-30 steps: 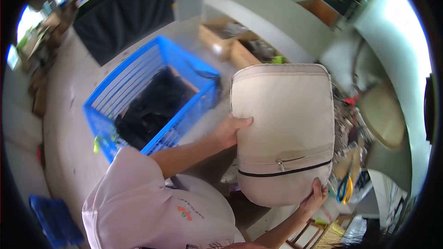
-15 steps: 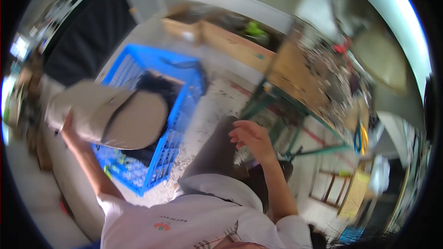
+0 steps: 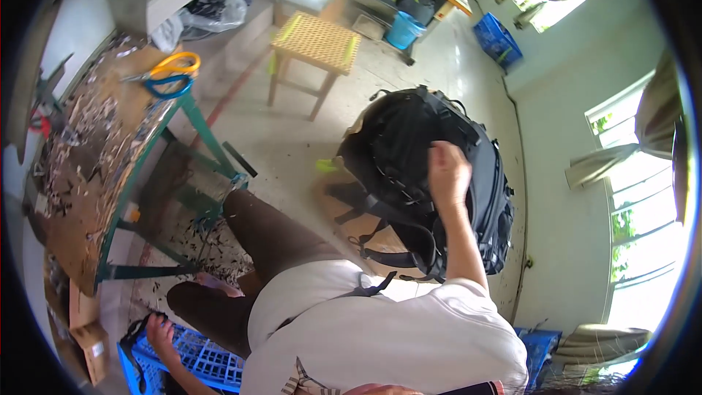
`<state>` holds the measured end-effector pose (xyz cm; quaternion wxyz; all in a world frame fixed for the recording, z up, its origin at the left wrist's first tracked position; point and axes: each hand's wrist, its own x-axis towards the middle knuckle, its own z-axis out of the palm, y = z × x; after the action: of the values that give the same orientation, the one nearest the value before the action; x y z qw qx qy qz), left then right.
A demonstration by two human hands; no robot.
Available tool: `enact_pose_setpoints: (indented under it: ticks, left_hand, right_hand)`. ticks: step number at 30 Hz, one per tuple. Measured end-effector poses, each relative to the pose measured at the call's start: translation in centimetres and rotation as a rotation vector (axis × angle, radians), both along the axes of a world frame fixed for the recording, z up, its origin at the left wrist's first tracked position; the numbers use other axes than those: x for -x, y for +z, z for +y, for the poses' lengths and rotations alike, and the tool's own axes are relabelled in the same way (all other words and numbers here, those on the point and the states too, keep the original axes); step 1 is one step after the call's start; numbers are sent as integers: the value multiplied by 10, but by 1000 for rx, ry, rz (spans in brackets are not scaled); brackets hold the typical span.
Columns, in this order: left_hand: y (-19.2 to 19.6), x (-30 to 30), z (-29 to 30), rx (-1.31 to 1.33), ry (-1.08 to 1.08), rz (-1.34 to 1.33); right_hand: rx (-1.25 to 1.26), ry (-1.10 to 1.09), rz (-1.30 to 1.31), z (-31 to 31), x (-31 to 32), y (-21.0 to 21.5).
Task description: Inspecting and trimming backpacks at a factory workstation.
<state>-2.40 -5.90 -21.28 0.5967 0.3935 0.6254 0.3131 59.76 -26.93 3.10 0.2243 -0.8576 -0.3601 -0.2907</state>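
A large black backpack [image 3: 453, 117] with straps and buckles stands to my right, on or beside a brown cardboard piece [image 3: 373, 230]. My right hand [image 3: 449, 172] is over its upper part, fingers loosely stretched; whether they touch the fabric is hard to tell. Low at the left, my left hand [image 3: 160, 338] is by the rim of a blue plastic crate [image 3: 208, 355], fingers loosely apart. A black strap [image 3: 135, 333] hangs over the crate's corner right beside that hand. My body hides much of the crate, and the tan bag is out of sight.
A green-framed workbench [image 3: 110, 227] covered in scraps stands at the left, with scissors [image 3: 168, 73] at its corner. Ahead are a woven stool [image 3: 314, 42] and a light blue bucket [image 3: 404, 29]. Another blue crate [image 3: 499, 40] sits by the wall; windows with curtains [image 3: 599, 164] line the right.
I have turned well to the right. The tan bag has left my left hand and the view, and my right hand has come over the black backpack.
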Motion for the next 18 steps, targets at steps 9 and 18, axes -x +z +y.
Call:
enact_pose_setpoints:
  ticks: [9, 18]
  left_hand:
    - [81, -242, 6, -361, -1169, 418]
    - [91, -248, 18, -400, -1192, 504]
  right_hand:
    - [440, -653, 552, -129, -53, -57]
    - [294, -666, 92, -142, -56, -46]
